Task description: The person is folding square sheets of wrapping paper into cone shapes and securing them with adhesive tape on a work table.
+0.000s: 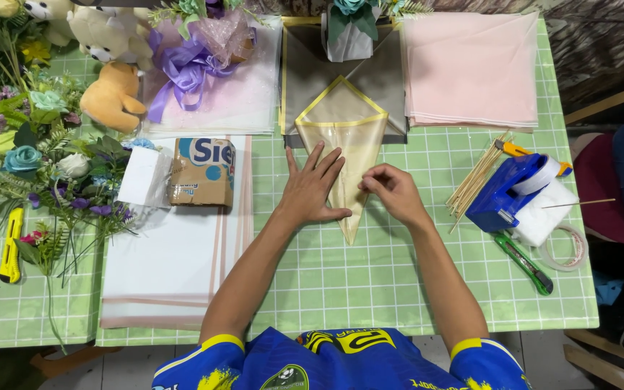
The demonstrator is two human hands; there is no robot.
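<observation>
Pressing gold cone wrap point(341, 137): L hand point(312, 191) flat, R hand point(391, 191) pinching.

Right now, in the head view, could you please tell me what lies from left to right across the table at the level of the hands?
Yellow box cutter → artificial flowers → brown packet → left hand → folded yellow-edged wrapping cone → right hand → wooden sticks → blue tape dispenser → tape roll.
</observation>
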